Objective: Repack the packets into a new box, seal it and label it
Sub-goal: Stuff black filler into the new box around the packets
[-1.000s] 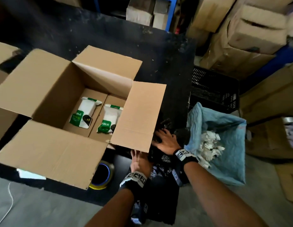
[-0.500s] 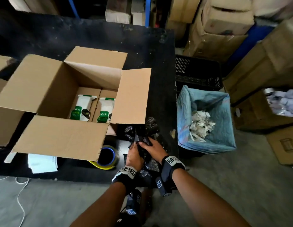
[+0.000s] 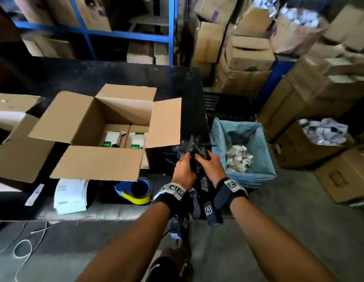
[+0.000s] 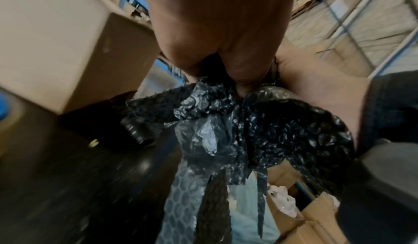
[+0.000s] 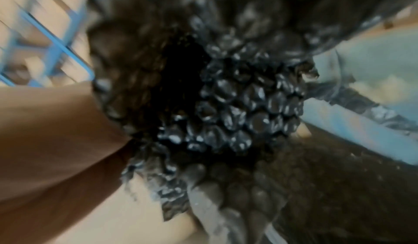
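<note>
An open cardboard box (image 3: 91, 127) stands on the black table (image 3: 95, 76); two white packets with green labels (image 3: 113, 138) (image 3: 137, 140) lie on its bottom. Just right of the box, at the table's right edge, both my hands grip a bunch of black bubble wrap (image 3: 195, 151) (image 4: 282, 135) (image 5: 237, 104). My left hand (image 3: 184, 169) holds it from the left, my right hand (image 3: 208, 164) from the right, fingers curled round it. The wrap hangs down between my wrists.
A roll of tape (image 3: 139, 191) and a sheaf of white label sheets (image 3: 72, 195) lie near the table's front edge. A bin with a blue liner (image 3: 258, 163) holding crumpled paper stands right of the table, a black crate (image 3: 227, 105) behind it. Cardboard boxes crowd the right side.
My hands have risen from under the box's right flap with the black bubble wrap gathered between them, now at the table's right edge. The view has tilted upward.
</note>
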A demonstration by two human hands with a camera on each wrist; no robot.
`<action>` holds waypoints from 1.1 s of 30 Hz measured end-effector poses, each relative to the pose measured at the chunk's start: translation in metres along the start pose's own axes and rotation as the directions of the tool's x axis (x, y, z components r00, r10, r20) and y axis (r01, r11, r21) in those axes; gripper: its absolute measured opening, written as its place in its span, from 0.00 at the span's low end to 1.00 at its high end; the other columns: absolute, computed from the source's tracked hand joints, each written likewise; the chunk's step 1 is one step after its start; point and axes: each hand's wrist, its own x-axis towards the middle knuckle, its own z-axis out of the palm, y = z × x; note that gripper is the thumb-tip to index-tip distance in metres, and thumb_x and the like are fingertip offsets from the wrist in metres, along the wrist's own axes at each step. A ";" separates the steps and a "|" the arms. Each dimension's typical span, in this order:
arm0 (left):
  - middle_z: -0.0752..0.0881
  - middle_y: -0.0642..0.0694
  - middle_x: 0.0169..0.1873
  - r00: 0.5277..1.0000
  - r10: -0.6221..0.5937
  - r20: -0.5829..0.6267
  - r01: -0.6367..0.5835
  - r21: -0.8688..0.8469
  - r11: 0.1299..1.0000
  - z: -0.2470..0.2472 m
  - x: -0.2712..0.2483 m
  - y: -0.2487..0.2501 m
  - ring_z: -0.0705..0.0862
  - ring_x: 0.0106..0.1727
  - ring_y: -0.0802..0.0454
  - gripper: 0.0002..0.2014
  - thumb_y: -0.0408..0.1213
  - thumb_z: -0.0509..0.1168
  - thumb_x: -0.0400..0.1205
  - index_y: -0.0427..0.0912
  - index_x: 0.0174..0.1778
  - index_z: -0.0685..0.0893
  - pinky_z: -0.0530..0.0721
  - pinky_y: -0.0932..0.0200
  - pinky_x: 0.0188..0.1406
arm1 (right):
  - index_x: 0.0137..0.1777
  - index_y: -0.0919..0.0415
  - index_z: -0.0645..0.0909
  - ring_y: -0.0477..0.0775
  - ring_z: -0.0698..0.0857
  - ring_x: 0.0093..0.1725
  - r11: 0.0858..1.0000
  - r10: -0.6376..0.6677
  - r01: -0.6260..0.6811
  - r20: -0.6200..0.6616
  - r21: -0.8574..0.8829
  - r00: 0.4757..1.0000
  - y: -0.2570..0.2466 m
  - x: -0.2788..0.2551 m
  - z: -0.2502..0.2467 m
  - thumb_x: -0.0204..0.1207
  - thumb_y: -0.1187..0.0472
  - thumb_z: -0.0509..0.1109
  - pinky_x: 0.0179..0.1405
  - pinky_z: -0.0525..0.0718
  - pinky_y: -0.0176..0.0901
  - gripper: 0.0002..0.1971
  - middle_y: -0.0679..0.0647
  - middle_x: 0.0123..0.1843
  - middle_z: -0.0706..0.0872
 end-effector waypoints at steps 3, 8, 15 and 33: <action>0.89 0.34 0.53 0.994 0.111 -0.013 -0.111 0.017 0.994 -0.014 0.023 0.040 0.88 0.55 0.35 0.16 0.36 0.71 0.78 0.33 0.59 0.81 0.82 0.51 0.55 | 0.46 0.48 0.89 0.53 0.91 0.53 0.996 -0.088 0.087 -0.102 -0.018 0.991 -0.043 0.007 -0.016 0.77 0.57 0.76 0.60 0.88 0.49 0.02 0.51 0.49 0.94; 0.90 0.35 0.53 0.971 0.238 -0.034 -0.236 0.061 0.970 -0.053 0.064 0.093 0.89 0.53 0.36 0.23 0.47 0.67 0.75 0.36 0.61 0.80 0.86 0.45 0.52 | 0.47 0.46 0.91 0.55 0.92 0.54 0.982 -0.189 0.184 -0.178 -0.046 0.966 -0.111 0.029 -0.025 0.68 0.44 0.76 0.64 0.87 0.64 0.11 0.52 0.49 0.95; 0.90 0.36 0.55 0.928 0.343 -0.150 -0.330 0.103 0.938 -0.150 0.126 0.133 0.88 0.57 0.37 0.20 0.41 0.73 0.77 0.36 0.61 0.81 0.83 0.53 0.53 | 0.55 0.55 0.92 0.48 0.92 0.52 0.947 -0.317 0.322 -0.140 0.013 0.938 -0.223 0.070 0.014 0.74 0.51 0.77 0.62 0.89 0.50 0.13 0.49 0.51 0.95; 0.74 0.32 0.59 0.997 0.048 -0.055 -0.027 0.336 0.941 -0.348 0.213 -0.086 0.80 0.58 0.29 0.32 0.46 0.72 0.72 0.39 0.71 0.74 0.81 0.43 0.64 | 0.58 0.50 0.89 0.54 0.92 0.58 0.999 -0.037 0.033 0.308 0.019 0.951 -0.199 0.213 0.252 0.70 0.50 0.80 0.71 0.84 0.59 0.17 0.48 0.54 0.95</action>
